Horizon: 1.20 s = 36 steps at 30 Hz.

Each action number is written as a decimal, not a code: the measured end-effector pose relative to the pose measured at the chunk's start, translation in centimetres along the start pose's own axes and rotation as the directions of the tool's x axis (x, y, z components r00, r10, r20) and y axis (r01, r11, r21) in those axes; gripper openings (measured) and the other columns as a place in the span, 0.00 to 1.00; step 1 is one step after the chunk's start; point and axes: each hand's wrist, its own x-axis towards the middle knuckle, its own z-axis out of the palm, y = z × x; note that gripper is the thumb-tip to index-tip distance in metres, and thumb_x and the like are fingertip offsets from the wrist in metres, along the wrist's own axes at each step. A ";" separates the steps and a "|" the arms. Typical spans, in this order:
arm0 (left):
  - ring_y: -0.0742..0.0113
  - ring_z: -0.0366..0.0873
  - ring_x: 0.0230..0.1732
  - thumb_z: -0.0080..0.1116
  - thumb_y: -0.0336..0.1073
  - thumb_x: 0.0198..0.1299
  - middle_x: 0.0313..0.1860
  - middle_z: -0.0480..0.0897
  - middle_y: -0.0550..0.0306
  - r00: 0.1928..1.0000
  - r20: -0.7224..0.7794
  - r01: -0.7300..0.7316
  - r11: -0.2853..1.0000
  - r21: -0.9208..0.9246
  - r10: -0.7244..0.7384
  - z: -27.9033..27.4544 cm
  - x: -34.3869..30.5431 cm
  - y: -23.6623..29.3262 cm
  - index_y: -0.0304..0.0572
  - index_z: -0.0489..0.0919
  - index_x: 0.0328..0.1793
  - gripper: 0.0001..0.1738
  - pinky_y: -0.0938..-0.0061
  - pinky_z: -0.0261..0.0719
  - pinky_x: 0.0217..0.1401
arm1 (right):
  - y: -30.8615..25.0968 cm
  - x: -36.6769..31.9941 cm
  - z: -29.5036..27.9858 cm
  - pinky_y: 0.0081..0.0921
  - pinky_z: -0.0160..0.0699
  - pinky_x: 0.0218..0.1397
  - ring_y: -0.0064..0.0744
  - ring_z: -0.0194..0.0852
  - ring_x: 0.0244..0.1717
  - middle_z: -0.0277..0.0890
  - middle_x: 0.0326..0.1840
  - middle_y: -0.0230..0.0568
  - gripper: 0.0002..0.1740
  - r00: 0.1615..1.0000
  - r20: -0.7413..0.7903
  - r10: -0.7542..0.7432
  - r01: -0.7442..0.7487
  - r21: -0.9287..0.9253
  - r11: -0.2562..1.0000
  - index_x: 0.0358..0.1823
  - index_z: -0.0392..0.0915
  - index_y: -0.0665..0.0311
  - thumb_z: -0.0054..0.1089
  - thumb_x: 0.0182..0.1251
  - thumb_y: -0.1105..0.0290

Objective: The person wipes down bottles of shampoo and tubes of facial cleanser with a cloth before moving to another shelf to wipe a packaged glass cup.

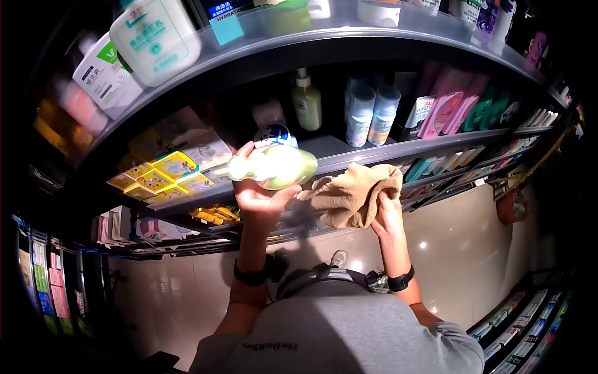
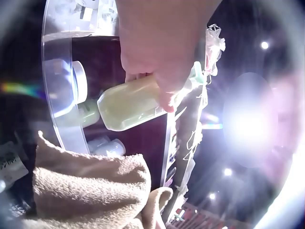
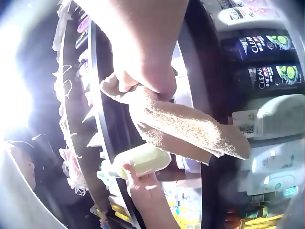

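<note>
A pale green pump bottle (image 1: pixel 283 167) lies tilted on its side in my left hand (image 1: pixel 258 198), its pump end pointing left. In the left wrist view, the fingers of my left hand (image 2: pixel 155 52) curl round the bottle (image 2: pixel 128 104). My right hand (image 1: pixel 389 215) grips a brown cloth (image 1: pixel 349 196) just right of the bottle's base, apart from it. The right wrist view shows my right hand (image 3: pixel 143 71) pinching the bunched cloth (image 3: pixel 181 126), whose loose part hangs out; the bottle (image 3: pixel 145 160) is below it there.
A similar pump bottle (image 1: pixel 307 103) stands at the back of the shelf (image 1: pixel 336 154), with blue-capped cans (image 1: pixel 384 115) and pink bottles (image 1: pixel 445 106) to its right. Yellow boxes (image 1: pixel 163 176) sit at the left. An upper shelf edge (image 1: pixel 280 45) curves above. A red basket (image 1: pixel 512 207) stands at the far right.
</note>
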 end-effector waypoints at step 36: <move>0.46 0.59 0.57 0.64 0.31 0.39 0.54 0.60 0.42 0.978 -0.047 -0.126 0.752 0.647 0.204 6.3 2.6 -6.2 0.29 0.57 0.59 0.40 0.59 0.58 0.59 | -5.2 0.8 -6.3 0.42 0.49 0.69 0.39 0.51 0.67 0.54 0.67 0.39 0.43 0.998 0.055 -0.034 0.024 0.163 0.986 0.66 0.51 0.60 0.60 0.53 0.50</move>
